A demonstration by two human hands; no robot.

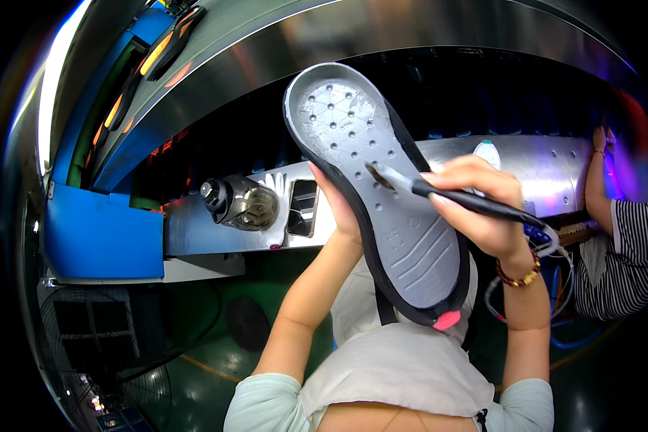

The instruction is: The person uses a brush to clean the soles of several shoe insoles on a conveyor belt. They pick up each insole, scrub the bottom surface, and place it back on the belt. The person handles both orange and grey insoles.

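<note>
A shoe sole [403, 216], grey with a black rim and a pink tab at its lower end, is held up tilted in front of me. Dimples and fine lines mark its upper part, which shines as if wet; ridges cross the lower part. My left hand [338, 205] grips it by the left edge, its fingers mostly hidden behind. In my right hand [482, 198] is a brush [453, 198] with a black handle, a tube running from its back end. The dark bristles touch the sole near its middle.
A metal bench [194, 230] carries a dark translucent bottle [248, 205], a white glove [277, 209], a black tray [302, 207] and a white oval item [487, 153]. Blue machinery [104, 234] stands left, a fan [101, 338] below it. A person in stripes [626, 252] works at right.
</note>
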